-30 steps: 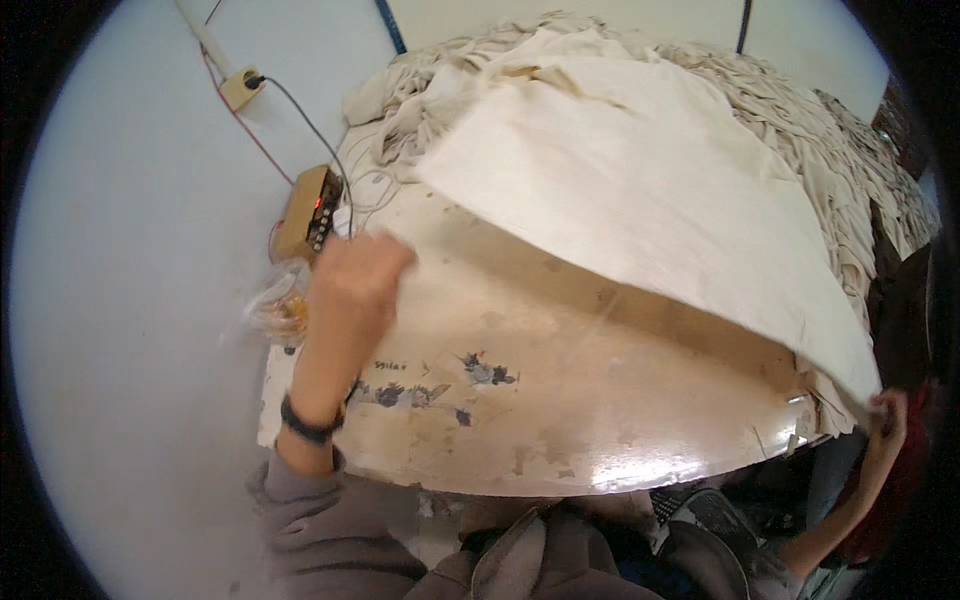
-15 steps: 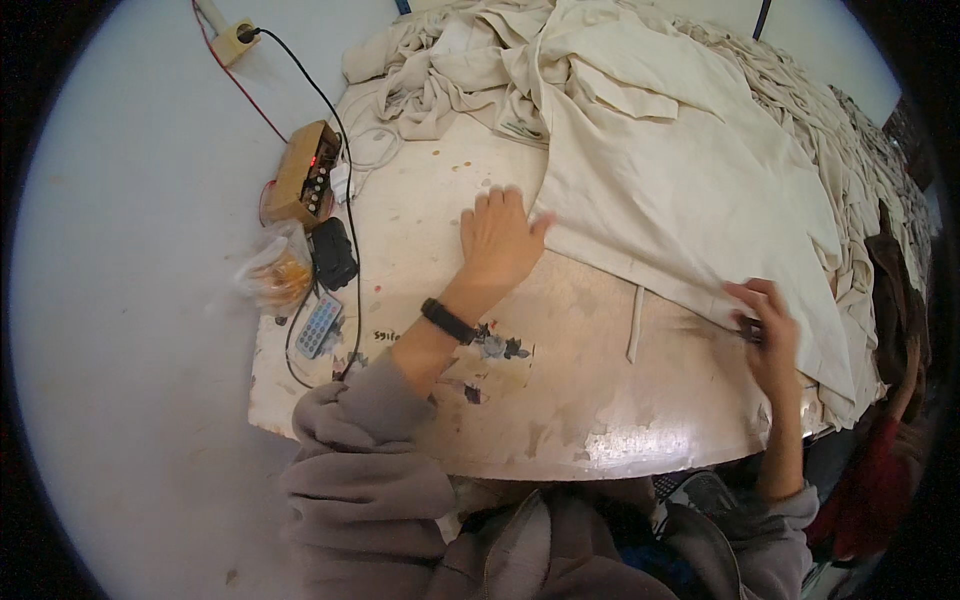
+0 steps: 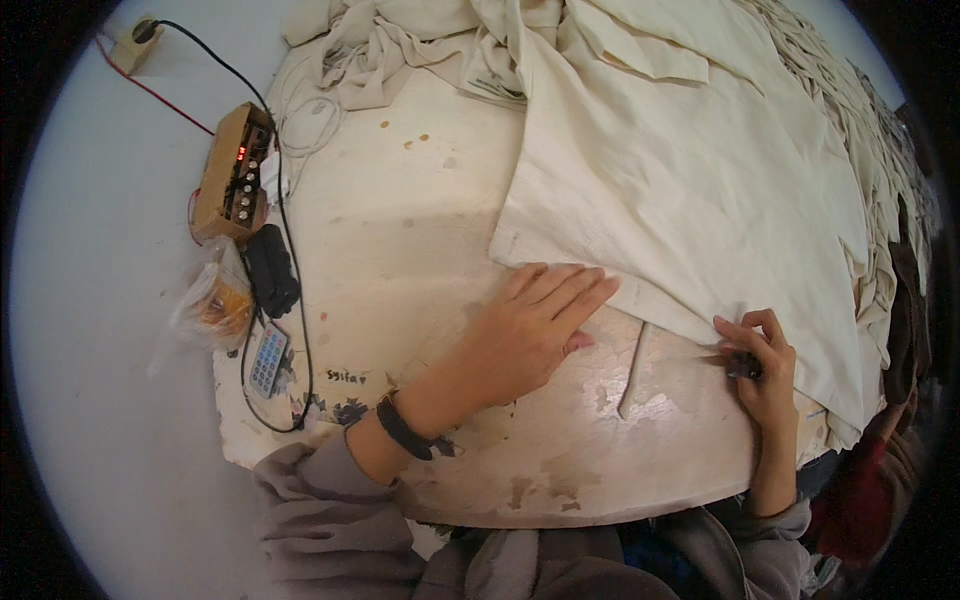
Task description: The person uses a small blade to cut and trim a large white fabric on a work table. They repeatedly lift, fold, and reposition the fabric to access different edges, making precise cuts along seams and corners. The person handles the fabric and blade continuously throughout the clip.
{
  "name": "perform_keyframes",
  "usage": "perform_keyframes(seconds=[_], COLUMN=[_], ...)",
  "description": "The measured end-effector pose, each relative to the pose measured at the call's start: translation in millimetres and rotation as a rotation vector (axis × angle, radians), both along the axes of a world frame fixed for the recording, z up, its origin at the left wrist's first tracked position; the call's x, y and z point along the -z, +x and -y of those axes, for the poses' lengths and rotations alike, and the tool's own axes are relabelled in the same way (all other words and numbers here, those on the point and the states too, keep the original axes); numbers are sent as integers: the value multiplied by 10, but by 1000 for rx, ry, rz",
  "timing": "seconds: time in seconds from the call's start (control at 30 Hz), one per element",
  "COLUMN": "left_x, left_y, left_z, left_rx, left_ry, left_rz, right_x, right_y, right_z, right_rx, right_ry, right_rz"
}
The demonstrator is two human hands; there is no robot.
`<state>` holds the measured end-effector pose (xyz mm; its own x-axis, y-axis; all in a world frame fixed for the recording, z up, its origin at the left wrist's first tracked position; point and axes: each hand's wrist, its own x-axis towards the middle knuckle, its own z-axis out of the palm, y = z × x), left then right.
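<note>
Garment (image 3: 640, 190), one, cream: spread over the right part of the counter (image 3: 400, 240), its hem slanting from the middle toward the near right corner.

Strip (image 3: 633, 372), one, narrow, pale: lying from beneath the hem toward the counter's near edge.

Left hand (image 3: 530, 335), dark wristband (image 3: 403, 428) at the wrist: palm down, fingers (image 3: 555, 285) stretched straight and close together, their tips at the hem, gripping nothing.

Right hand (image 3: 765, 375): fingers curled around a small black object (image 3: 745, 365), kind not clear; thumb and forefinger at the hem farther right. Whether they pinch the cloth cannot be told.

Cloth pile (image 3: 380, 55), cream, crumpled: along the far edge, continuing down the right edge.

Along the left edge, from far to near: brown box (image 3: 225, 185) with knobs and a red lit display; black case (image 3: 272, 270); clear plastic bag (image 3: 212, 305), orange contents; remote control (image 3: 269, 360), pale buttons, near the near left corner.

Black cord (image 3: 288, 230), one: running past the box and case, looping around the remote control.

White cable (image 3: 318, 140): coiled beside the box.
</note>
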<state>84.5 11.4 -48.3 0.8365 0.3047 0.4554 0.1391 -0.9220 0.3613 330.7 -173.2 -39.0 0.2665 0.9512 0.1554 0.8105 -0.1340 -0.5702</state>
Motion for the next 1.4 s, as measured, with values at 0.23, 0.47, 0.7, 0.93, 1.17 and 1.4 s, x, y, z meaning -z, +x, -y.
perform_keyframes(seconds=[0.23, 0.47, 0.7, 0.93, 1.17, 1.4], left_x=[-23, -85, -99, -63, -54, -222], left_y=[-33, -186, -220, -230, -228, -402], left_z=[51, 235, 300, 297, 303, 134], left_rx=[-22, -71, -110, -128, -141, -317], left_ry=[-137, 22, -331, -420, -436, -738], left_rz=[-206, -215, -28, 31, 71, 541], right_x=[-120, -745, -339, -204, -164, -469], right_y=[-162, -404, -756, -804, -877, -910], right_z=[20, -199, -697, -709, -763, -926], right_rx=[-138, -205, -333, -346, -330, -284], right_ry=[-42, -196, 85, 170, 202, 262], right_rz=[-136, -106, 29, 280, 323, 204])
